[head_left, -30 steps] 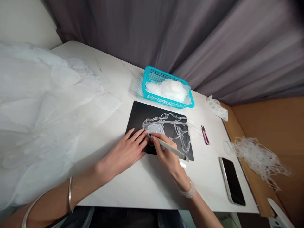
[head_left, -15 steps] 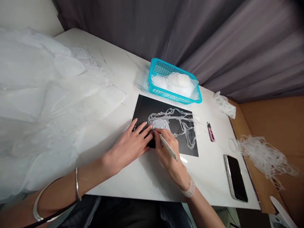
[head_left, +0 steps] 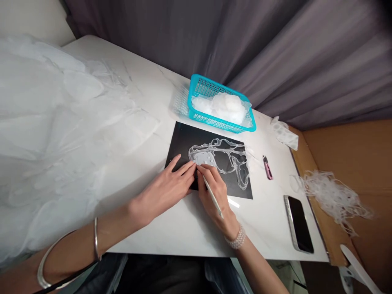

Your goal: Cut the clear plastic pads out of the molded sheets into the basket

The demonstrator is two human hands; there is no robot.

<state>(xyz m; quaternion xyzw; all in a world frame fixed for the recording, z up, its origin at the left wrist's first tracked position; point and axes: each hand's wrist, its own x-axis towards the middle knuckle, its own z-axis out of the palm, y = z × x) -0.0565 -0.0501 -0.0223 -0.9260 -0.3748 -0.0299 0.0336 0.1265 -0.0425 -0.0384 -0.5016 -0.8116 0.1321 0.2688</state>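
A black mat [head_left: 183, 143] lies on the white table [head_left: 183, 228] with a thin translucent cut-out sheet [head_left: 226, 159] spread on it. My left hand [head_left: 167, 185] lies flat, fingers stretched out, pressing the sheet's left end onto the mat. My right hand [head_left: 214, 192] is closed in a pen grip round a slim white tool [head_left: 212, 196], whose tip touches the sheet just beside my left fingertips.
A turquoise basket [head_left: 200, 118] of white translucent pieces stands behind the mat. A small pink cutter [head_left: 268, 167], a phone [head_left: 298, 224] and a crumpled plastic piece [head_left: 283, 132] lie to the right. Scrap trimmings [head_left: 330, 196] sit on cardboard. Clear plastic sheeting [head_left: 61, 134] covers the left.
My right hand has swung the tool's rear end toward me, so it stands steeper over the sheet. The left hand stays pressed in place. The view shifted slightly.
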